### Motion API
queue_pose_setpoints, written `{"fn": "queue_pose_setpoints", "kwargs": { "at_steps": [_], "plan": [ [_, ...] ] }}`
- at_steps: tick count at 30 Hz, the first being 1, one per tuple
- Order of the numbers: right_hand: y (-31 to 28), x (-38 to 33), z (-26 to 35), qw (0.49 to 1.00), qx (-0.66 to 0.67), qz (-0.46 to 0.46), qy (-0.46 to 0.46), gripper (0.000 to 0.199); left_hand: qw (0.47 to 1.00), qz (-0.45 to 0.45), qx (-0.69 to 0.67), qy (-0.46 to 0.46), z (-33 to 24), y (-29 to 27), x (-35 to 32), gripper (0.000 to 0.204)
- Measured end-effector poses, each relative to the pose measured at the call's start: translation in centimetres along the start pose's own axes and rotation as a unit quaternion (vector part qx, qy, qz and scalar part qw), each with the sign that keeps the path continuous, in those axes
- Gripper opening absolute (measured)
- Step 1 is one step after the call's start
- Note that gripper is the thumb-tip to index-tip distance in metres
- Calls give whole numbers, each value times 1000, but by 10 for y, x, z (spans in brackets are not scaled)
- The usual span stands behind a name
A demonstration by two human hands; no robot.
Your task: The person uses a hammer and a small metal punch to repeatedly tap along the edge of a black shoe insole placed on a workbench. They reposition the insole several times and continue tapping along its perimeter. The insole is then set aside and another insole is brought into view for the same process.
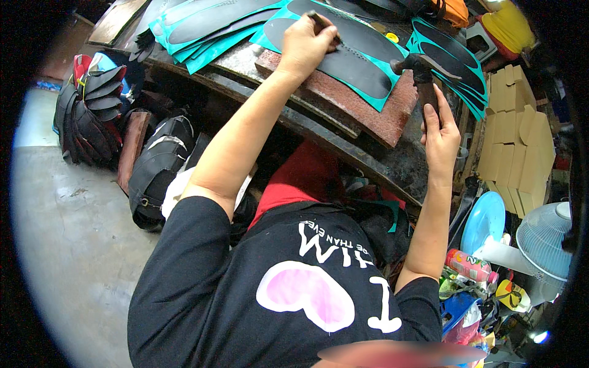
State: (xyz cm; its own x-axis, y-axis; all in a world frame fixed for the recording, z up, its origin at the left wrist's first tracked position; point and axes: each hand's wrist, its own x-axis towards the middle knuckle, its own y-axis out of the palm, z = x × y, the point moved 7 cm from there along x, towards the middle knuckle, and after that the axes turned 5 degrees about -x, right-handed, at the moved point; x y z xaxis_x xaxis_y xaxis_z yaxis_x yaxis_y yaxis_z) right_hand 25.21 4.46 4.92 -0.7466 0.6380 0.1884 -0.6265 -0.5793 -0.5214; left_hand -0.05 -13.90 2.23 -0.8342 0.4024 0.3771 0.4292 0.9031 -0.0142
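Note:
My left hand (307,49) is closed around a thin dark hand punch (317,20), its tip down on a black sole-shaped sheet (368,70) with teal margins. A line of small marks runs along that sheet near the tip. The sheet lies on a reddish stone slab (392,116) on the workbench. My right hand (440,138) grips a hammer (423,83) by its dark handle, the head raised near the sheet's right end. Whether the hammer touches anything is not clear.
More teal-and-black sheets (208,27) are stacked at the far left, others (451,52) at the right. A yellow tape roll (391,37) sits behind the slab. Cardboard boxes (512,141) and a fan (546,239) stand right; bundled black pieces (92,116) hang left.

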Motion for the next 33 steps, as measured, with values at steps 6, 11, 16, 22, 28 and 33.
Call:
{"fn": "queue_pose_setpoints", "kwargs": {
  "at_steps": [6,11,16,22,28,33],
  "plan": [
    [-4,9,41,996,46,-2,-71,42,1000,-8,-10,-13,8,-1,-1,16],
    [-26,1,95,968,138,-54,-204,42,970,7,213,119,-19,9,-4,18],
    [4,-4,88,968,-61,-73,-233,42,874,77,404,259,-45,53,-26,23],
    [-4,6,33,992,-100,-29,-76,40,997,-47,-52,-17,0,9,-6,15],
    [-37,-8,85,972,115,-74,-192,40,983,17,149,102,-15,18,-7,16],
    [-3,-10,87,966,-22,-81,-246,42,895,54,342,280,-47,51,-27,15]
  ]
}}
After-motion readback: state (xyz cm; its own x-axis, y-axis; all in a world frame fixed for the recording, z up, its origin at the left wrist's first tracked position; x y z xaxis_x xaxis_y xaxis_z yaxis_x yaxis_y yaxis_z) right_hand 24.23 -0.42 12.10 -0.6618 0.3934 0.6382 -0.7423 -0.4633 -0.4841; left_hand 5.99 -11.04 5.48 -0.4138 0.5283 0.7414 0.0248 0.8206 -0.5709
